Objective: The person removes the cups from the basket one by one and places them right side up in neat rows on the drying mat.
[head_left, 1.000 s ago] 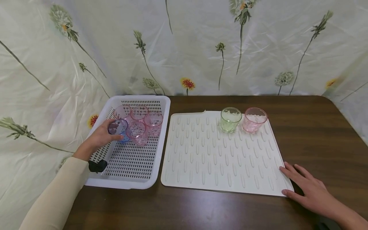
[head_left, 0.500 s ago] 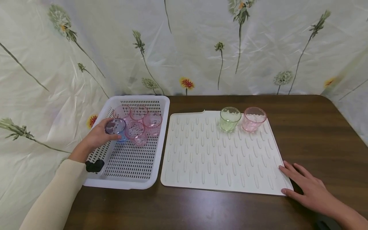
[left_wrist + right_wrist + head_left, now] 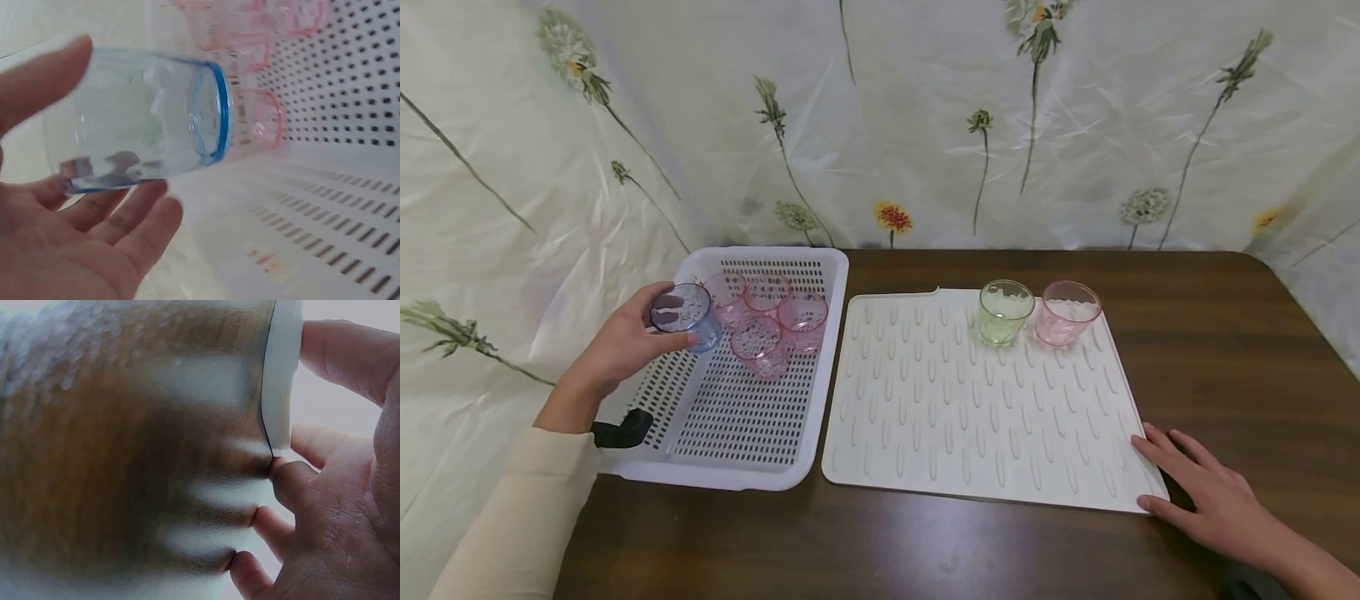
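My left hand (image 3: 625,337) grips a blue-tinted glass (image 3: 688,318) between thumb and fingers, over the left side of a white perforated basket (image 3: 808,417). In the left wrist view the blue glass (image 3: 144,119) is held off the basket floor, its blue base toward the basket. Several pink glasses (image 3: 760,343) stand together in the back of the basket. My right hand (image 3: 1213,500) rests at the near right corner of a white ridged mat (image 3: 955,417), thumb and fingertips touching its edge. The right wrist view shows the mat's edge (image 3: 281,375) beside the thumb and fingers.
On the mat's back right part, a green glass (image 3: 1003,315) and a pink glass (image 3: 1066,315) stand upright side by side. The dark wooden table (image 3: 880,542) carries basket and mat. A flower-patterned cloth (image 3: 917,125) hangs behind it and on the left.
My left hand has lifted the blue glass and moved it up and to the left, away from the pink glasses. The right hand has stayed at the mat's corner.
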Tool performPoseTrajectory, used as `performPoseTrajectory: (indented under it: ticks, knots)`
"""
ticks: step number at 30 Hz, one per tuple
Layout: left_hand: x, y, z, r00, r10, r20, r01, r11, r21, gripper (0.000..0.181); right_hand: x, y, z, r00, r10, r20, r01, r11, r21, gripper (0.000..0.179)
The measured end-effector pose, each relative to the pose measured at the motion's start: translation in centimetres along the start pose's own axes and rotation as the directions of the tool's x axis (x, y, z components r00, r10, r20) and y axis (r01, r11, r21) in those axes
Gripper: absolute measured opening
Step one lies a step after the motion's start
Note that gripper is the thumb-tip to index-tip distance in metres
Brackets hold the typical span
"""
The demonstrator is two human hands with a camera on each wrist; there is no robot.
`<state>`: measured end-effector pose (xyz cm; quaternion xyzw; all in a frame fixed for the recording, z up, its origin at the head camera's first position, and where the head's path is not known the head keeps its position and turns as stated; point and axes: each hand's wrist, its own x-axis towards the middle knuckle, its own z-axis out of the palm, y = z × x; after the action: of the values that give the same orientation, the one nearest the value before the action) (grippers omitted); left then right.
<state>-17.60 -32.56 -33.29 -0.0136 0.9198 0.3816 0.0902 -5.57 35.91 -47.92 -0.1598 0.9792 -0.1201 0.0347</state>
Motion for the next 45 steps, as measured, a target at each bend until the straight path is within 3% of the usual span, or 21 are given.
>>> performPoseTrajectory:
  ticks: [13, 25, 35, 42, 45]
  knots:
    - [-0.2, 2.2, 0.6, 0.996, 0.092, -0.019, -0.093, 0.994, -0.061, 0.092, -0.2, -0.1, 0.0, 1.0, 0.0, -0.018, 0.0, 1.0, -0.003, 0.084]
    - [0.8, 4.8, 1.5, 0.985, 0.174, -0.016, -0.174, 0.977, -0.122, 0.088, -0.1, -0.3, -0.3, 1.0, 0.014, -0.002, -0.014, 1.0, 0.002, 0.084]
    - [2.8, 8.6, 4.1, 0.965, 0.26, 0.038, -0.246, 0.945, -0.217, 0.083, -0.3, -0.6, -0.3, 1.0, 0.008, -0.016, -0.008, 1.0, 0.01, 0.084]
    - [4.2, 11.5, 6.0, 0.967, 0.246, 0.071, -0.239, 0.967, -0.091, 0.086, -0.3, -0.7, -0.3, 0.999, 0.004, -0.031, -0.004, 1.0, 0.016, 0.085]
    - [4.8, 12.9, 7.2, 0.961, 0.254, 0.106, -0.245, 0.965, -0.092, 0.087, -0.3, -0.8, -0.4, 1.0, 0.006, -0.028, -0.005, 1.0, 0.015, 0.085]
